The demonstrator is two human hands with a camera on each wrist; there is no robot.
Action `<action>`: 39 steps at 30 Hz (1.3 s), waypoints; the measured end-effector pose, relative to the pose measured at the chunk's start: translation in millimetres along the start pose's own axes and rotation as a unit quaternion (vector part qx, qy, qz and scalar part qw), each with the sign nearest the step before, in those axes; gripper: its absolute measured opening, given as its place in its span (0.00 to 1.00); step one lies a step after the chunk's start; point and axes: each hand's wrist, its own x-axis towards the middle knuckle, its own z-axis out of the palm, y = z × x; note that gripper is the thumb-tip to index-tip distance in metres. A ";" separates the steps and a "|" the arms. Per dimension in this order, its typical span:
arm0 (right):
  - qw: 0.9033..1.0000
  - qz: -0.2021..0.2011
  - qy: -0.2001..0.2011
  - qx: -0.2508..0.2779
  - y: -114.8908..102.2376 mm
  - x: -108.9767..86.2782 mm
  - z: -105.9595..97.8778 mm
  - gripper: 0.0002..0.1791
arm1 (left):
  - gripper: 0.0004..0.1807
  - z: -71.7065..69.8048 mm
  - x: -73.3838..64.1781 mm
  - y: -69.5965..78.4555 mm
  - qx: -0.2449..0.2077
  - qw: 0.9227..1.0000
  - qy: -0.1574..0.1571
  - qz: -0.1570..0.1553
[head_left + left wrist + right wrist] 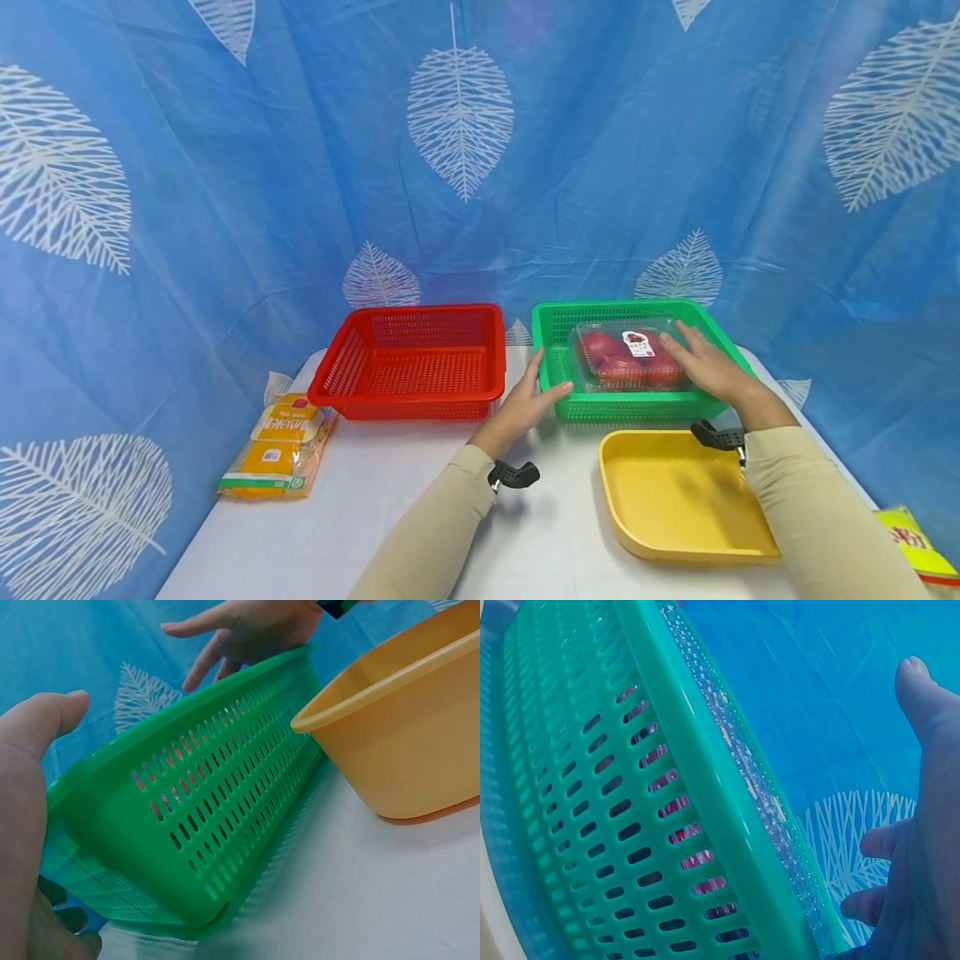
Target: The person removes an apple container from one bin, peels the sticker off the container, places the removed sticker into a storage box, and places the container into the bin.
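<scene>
A clear plastic box of red fruit point(611, 354) with a white label lies inside the green basket point(645, 408). At the basket's left end is my left hand point(522, 407), its thumb apart from the extended fingers. Whether it touches the basket wall I cannot tell. My right hand point(711, 367) hovers over the basket's right end, beside the fruit box, with fingers spread and nothing held. Through the slots of the basket wall point(637, 855), bits of red and clear plastic show in the right wrist view.
A red basket point(423, 408) stands left of the green one. In front is a yellow tray point(678, 500), partly under my right forearm. An orange-yellow food packet point(277, 450) lies at the left edge, a yellow packet point(915, 542) at the right. Behind hangs a blue curtain point(570, 167).
</scene>
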 end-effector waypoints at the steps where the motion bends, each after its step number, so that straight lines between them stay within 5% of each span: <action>1: 1.000 0.001 0.000 0.000 0.5 0.3 -0.5 0.51 | 0.53 0.9 0.9 -0.5 -0.002 1.000 0.000 0.000; 19: 1.000 0.011 -0.001 0.002 2.7 0.8 -1.6 0.54 | 0.52 8.4 7.8 -1.6 -0.022 1.000 0.006 0.004; 39: 0.996 0.028 -0.041 0.069 4.7 4.1 -6.6 0.55 | 0.52 16.7 15.3 -7.1 -0.058 0.998 0.031 0.016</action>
